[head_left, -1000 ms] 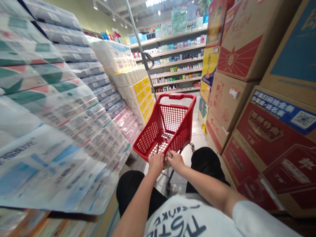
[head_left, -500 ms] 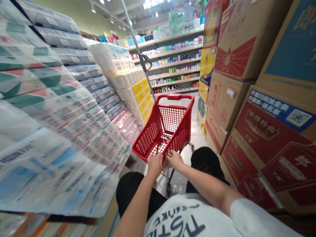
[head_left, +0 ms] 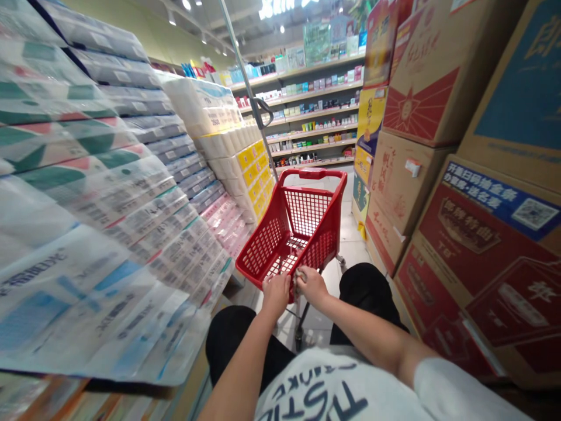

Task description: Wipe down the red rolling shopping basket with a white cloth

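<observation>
A red plastic shopping cart (head_left: 326,251) with lattice walls stands in front of my knees, tilted in the picture. Over its near rim my left hand (head_left: 277,290) curls its fingers, gripping the edge. Close beside it, at the near corner, my right hand (head_left: 312,285) is closed, fingers pinched together. Something small and greyish shows at those fingertips, too small to name. The cart's basket holds no goods that I can see.
Stacked tissue packs (head_left: 144,228) line the left side, with paper rolls (head_left: 228,134) farther along. Cardboard cartons (head_left: 473,245) rise on the right. Ahead, a slanting metal pole (head_left: 245,76) stands before shelves (head_left: 319,93) of small goods. Tiled floor (head_left: 350,225) shows beyond the cart.
The whole view has shifted slightly, with the shelves and cart a little farther right. Both hands stay at the cart's near rim; the right fingers have turned slightly.
</observation>
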`<state>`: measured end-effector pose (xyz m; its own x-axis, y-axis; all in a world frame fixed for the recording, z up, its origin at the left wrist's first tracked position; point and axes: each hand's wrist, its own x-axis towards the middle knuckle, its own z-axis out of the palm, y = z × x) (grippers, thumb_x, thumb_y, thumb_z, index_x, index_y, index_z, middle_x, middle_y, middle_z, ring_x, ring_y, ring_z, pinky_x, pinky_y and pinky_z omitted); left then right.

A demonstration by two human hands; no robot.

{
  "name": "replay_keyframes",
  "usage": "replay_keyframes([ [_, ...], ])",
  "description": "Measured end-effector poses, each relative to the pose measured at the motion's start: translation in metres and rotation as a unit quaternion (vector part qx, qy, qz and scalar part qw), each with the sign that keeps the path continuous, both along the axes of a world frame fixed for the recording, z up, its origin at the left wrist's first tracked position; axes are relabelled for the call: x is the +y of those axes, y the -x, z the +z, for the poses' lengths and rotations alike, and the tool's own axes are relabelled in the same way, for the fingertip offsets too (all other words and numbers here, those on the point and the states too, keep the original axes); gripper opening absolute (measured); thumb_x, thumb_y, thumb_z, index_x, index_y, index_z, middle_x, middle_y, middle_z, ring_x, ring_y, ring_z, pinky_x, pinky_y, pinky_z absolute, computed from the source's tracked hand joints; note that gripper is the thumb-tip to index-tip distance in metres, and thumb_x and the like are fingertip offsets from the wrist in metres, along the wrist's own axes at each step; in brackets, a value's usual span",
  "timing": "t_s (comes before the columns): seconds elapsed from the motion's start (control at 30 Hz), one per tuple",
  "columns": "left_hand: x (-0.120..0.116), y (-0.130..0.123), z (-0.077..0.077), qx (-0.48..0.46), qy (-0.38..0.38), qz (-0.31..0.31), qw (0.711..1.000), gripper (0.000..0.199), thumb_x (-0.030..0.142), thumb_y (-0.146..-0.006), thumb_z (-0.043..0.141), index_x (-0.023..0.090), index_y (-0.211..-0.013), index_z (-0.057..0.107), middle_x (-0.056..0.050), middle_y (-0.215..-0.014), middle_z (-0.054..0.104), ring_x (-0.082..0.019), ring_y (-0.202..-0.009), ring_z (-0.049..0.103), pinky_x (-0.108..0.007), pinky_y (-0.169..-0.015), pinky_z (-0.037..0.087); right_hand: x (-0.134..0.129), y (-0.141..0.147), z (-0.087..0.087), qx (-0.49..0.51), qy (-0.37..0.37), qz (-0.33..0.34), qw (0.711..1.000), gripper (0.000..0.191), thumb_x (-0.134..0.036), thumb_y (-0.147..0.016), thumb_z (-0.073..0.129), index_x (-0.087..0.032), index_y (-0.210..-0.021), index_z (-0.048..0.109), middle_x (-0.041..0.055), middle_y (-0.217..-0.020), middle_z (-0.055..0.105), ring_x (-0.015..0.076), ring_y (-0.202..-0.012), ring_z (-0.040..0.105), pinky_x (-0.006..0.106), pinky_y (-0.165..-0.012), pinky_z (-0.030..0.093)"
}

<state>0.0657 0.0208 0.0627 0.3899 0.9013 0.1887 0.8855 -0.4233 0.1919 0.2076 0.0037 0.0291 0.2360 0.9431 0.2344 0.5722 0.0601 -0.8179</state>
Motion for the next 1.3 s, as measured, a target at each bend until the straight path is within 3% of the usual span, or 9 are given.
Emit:
replay_keyframes([
  [0.1, 0.0, 0.0, -0.002, 0.0, 0.0, 0.004, 1.0, 0.037, 0.028, -0.099, 0.026, 0.022, -0.113, 0.059, -0.006, -0.103, 0.071, -0.017, -0.103, 0.062, -0.039, -0.101, 0.03, 0.0, -0.002, -0.001, 0.004, 0.038, 0.0, 0.999, 0.022, -0.014, -0.076, 0.056, -0.022, -0.094, 0.067, 0.0034, -0.088, 0.07, 0.0184, -0.082, 0.062, 0.026, -0.072, 0.044],
  [0.23, 0.0, 0.0, -0.003, -0.001, -0.001, 0.004, 1.0, 0.036, 0.028, -0.098, 0.026, 0.023, -0.113, 0.059, -0.005, -0.102, 0.071, -0.017, -0.103, 0.062, -0.038, -0.102, 0.03, 0.0, -0.004, -0.002, -0.041, -0.073, 0.037, 0.996, 0.021, -0.013, -0.076, 0.057, -0.021, -0.094, 0.067, 0.0054, -0.098, 0.069, 0.0196, -0.095, 0.058, 0.028, -0.084, 0.043],
  [0.37, 0.0, 0.0, -0.001, 0.001, 0.009, 0.007, 1.0, 0.037, 0.028, -0.098, 0.026, 0.023, -0.109, 0.06, -0.005, -0.098, 0.071, -0.018, -0.101, 0.062, -0.038, -0.1, 0.031, -0.001, -0.005, -0.002, -0.023, 0.02, 0.033, 0.999, 0.021, -0.014, -0.076, 0.056, -0.021, -0.092, 0.068, 0.0042, -0.088, 0.069, 0.0192, -0.082, 0.06, 0.027, -0.074, 0.044],
  [0.53, -0.002, 0.0, -0.002, -0.002, -0.001, -0.001, 1.0, 0.038, 0.029, -0.098, 0.024, 0.023, -0.109, 0.059, -0.004, -0.098, 0.071, -0.018, -0.101, 0.061, -0.039, -0.101, 0.029, -0.003, -0.006, -0.003, -0.027, -0.047, 0.032, 0.998, 0.023, -0.013, -0.077, 0.056, -0.021, -0.095, 0.067, 0.0046, -0.097, 0.069, 0.0193, -0.094, 0.058, 0.028, -0.084, 0.042],
  [0.67, -0.002, 0.001, -0.004, 0.0, -0.002, 0.004, 1.0, 0.039, 0.029, -0.098, 0.023, 0.023, -0.11, 0.059, -0.004, -0.098, 0.071, -0.018, -0.101, 0.061, -0.038, -0.101, 0.029, -0.002, -0.01, -0.006, -0.012, 0.03, 0.022, 0.999, 0.023, -0.012, -0.075, 0.055, -0.022, -0.091, 0.067, 0.0018, -0.086, 0.069, 0.0169, -0.08, 0.06, 0.024, -0.073, 0.042],
  [0.93, -0.005, 0.003, -0.005, -0.003, -0.003, 0.003, 1.0, 0.039, 0.029, -0.098, 0.024, 0.022, -0.113, 0.059, -0.005, -0.102, 0.071, -0.017, -0.103, 0.061, -0.038, -0.102, 0.028, 0.001, -0.012, -0.009, -0.018, 0.033, 0.013, 0.999, 0.018, -0.015, -0.077, 0.056, -0.02, -0.092, 0.065, 0.0042, -0.086, 0.068, 0.0181, -0.081, 0.06, 0.026, -0.072, 0.042],
  [1.07, -0.007, 0.004, -0.004, -0.002, 0.002, 0.006, 1.0, 0.039, 0.03, -0.098, 0.023, 0.023, -0.112, 0.059, -0.005, -0.101, 0.071, -0.018, -0.101, 0.061, -0.038, -0.1, 0.03, 0.0, -0.008, -0.006, 0.001, -0.038, -0.004, 0.999, 0.022, -0.013, -0.077, 0.054, -0.02, -0.095, 0.063, 0.0061, -0.097, 0.067, 0.0196, -0.094, 0.059, 0.028, -0.083, 0.042],
  [1.2, -0.006, 0.004, -0.003, -0.008, 0.004, -0.001, 1.0, 0.04, 0.031, -0.098, 0.023, 0.024, -0.111, 0.06, -0.004, -0.099, 0.072, -0.017, -0.101, 0.062, -0.038, -0.101, 0.029, 0.001, -0.007, -0.001, 0.044, -0.002, 0.001, 0.999, 0.019, -0.014, -0.077, 0.051, -0.02, -0.092, 0.062, 0.0032, -0.088, 0.067, 0.0175, -0.082, 0.061, 0.026, -0.076, 0.044],
  [1.3, -0.005, 0.004, -0.002, -0.01, 0.006, 0.001, 1.0, 0.04, 0.03, -0.098, 0.023, 0.023, -0.109, 0.061, -0.005, -0.099, 0.071, -0.017, -0.101, 0.062, -0.038, -0.1, 0.03, 0.002, -0.008, 0.006, 0.064, -0.056, -0.001, 0.996, 0.021, -0.017, -0.078, 0.049, -0.021, -0.094, 0.061, 0.0023, -0.092, 0.066, 0.0165, -0.086, 0.06, 0.026, -0.079, 0.044],
])
